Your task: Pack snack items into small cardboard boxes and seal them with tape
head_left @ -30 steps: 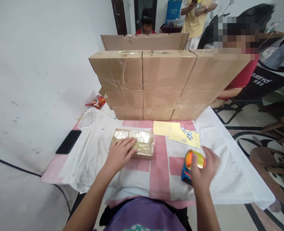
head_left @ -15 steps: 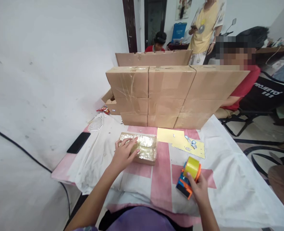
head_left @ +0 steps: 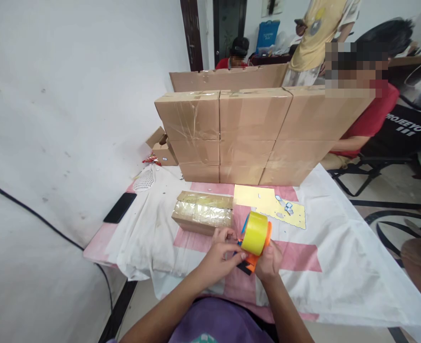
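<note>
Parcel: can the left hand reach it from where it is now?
Probably yes. The parcel lies just beyond the left hand, nothing between them, though its fingers are at the dispenser that the right hand holds.

Stack of taped cardboard boxes stood at counter's far edge. Yellow sheet lay just before it. Left of stack: small open box, red wrapper, white mesh cover, black phone nearer. Person in red shirt sat right of it.
</note>
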`<state>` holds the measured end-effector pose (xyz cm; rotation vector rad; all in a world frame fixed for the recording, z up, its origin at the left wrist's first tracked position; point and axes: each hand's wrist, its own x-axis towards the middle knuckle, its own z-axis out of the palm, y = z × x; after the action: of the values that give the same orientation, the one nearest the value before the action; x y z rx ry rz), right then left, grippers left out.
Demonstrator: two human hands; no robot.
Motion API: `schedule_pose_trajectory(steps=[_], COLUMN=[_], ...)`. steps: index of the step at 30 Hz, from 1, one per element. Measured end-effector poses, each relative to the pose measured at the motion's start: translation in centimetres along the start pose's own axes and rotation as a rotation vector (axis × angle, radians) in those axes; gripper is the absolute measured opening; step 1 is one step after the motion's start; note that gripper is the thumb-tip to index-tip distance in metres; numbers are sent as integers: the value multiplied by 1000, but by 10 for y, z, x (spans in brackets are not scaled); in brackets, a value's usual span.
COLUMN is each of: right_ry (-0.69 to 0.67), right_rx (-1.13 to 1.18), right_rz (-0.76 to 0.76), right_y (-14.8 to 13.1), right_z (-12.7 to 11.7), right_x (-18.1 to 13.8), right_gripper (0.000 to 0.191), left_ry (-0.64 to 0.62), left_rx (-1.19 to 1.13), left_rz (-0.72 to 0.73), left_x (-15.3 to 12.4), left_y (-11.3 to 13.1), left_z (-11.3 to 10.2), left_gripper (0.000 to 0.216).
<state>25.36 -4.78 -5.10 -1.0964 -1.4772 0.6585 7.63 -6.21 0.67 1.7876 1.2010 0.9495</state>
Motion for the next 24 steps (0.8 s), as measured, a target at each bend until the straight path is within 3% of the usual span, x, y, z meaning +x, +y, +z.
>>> schedule_pose_trajectory(steps=[5,10,14,19,24], right_ry=[251,538,635,785,755], right_rx=[-213,-373,-283,-21,125], right_rz=[-146,7,134,315,419], right_y=[8,0,-13,-15,-19], right_z=[-12,-16,-9,-14,-18], right_x=[22,47,65,87,81], right_gripper=[51,53,53,52,49], left_ry=[62,-9,-47,-124,-124], left_rx=[-120,-230,-294,-288,-242], left_rz=[-54,-147,-241,-318,-325], left_x=[-1,4,1,-21,-34], left_y=[12,27,29,13,-2], left_z=[11,18,19,25,28], left_gripper=[29,27,30,29,29])
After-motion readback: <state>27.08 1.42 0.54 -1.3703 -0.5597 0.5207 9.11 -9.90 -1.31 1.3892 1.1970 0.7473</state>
